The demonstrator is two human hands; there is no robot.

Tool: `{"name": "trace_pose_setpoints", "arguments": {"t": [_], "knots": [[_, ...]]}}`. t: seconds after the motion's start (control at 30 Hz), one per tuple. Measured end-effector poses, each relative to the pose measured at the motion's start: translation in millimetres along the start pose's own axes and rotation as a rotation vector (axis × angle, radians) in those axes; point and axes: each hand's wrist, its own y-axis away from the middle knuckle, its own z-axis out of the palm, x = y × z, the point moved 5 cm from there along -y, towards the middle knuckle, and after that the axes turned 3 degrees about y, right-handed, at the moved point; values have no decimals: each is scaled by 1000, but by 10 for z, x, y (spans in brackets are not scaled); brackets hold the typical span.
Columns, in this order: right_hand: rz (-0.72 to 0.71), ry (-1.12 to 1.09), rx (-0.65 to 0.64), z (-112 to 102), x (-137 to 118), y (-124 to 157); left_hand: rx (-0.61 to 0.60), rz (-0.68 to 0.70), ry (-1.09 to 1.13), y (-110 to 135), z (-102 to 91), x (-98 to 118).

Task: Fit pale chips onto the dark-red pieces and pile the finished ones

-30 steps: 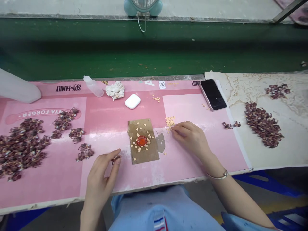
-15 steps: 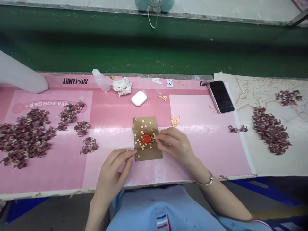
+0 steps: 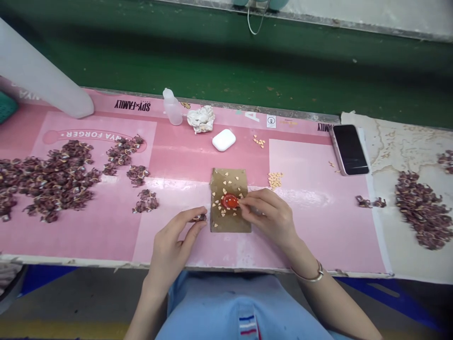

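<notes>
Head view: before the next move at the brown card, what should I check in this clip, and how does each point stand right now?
1. Left hand pinches a small dark curled piece: ok.
2. Right hand has its fingertips at the red glossy blob: ok.
3. Anything held in those fingertips: cannot tell, too small to see.
4. Cream heart-shaped flakes lie around the blob on the brown card: ok.
5. Loose pile of heart flakes lies beside the card, near the right hand: ok.
6. Phone lies apart from both hands: ok.
</notes>
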Motion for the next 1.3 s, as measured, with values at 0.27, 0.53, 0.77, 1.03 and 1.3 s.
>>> {"name": "trace_pose_setpoints", "arguments": {"t": [0.27, 0.53, 0.77, 1.03, 1.3], "knots": [[105, -207, 12, -152, -131, -81, -25, -133, 359, -23, 73, 71], [52, -360, 47, -186, -462, -195, -173, -334, 598, 30, 271, 100], [-21, -319, 66, -146, -525, -154, -191, -368, 598, 46, 262, 113], [99, -447, 9, -117, -496, -12, -72, -210, 568, 45, 243, 197], [547, -1142, -249, 185, -378, 187, -63, 424, 153, 28, 213, 547]]}}
